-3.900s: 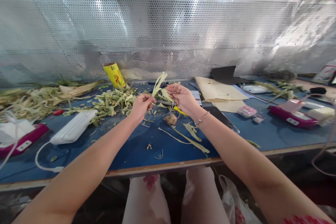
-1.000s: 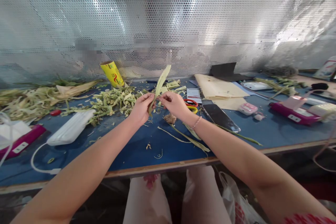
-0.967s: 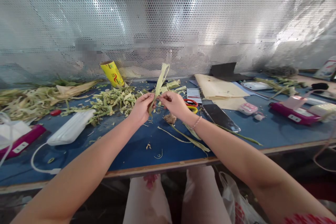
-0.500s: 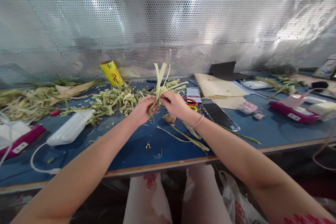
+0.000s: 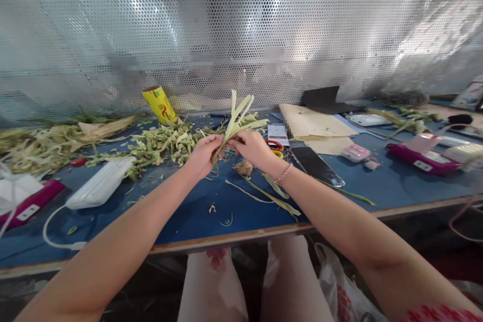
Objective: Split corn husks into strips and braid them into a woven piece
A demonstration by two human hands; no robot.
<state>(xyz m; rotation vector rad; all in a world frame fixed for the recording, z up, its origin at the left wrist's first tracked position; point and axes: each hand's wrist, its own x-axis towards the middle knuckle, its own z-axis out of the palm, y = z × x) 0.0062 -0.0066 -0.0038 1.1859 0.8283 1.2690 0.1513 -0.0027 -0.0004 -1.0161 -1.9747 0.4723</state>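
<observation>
Above the middle of the blue table, my left hand (image 5: 206,156) is closed on the lower part of a bundle of pale green leaf strips (image 5: 234,118). My right hand (image 5: 251,147) pinches the same bundle from the right, its fingertips close to those of my left hand. The strips fan upward and to the right. A small brown tuft (image 5: 243,167) lies on the table under my right hand. Loose strips (image 5: 279,201) lie nearer the front edge. Red and yellow scissor handles (image 5: 277,147) show just behind my right hand.
Heaps of cut leaves (image 5: 162,143) and a yellow tube (image 5: 160,104) stand at the left, with a white power bank (image 5: 100,183). To the right are a phone (image 5: 317,166), brown paper (image 5: 313,123) and a magenta power strip (image 5: 424,158). A perforated screen (image 5: 234,25) runs behind.
The leaf strips have tilted to the right and spread differently. My left hand has shifted slightly, and both hands still hold the bundle.
</observation>
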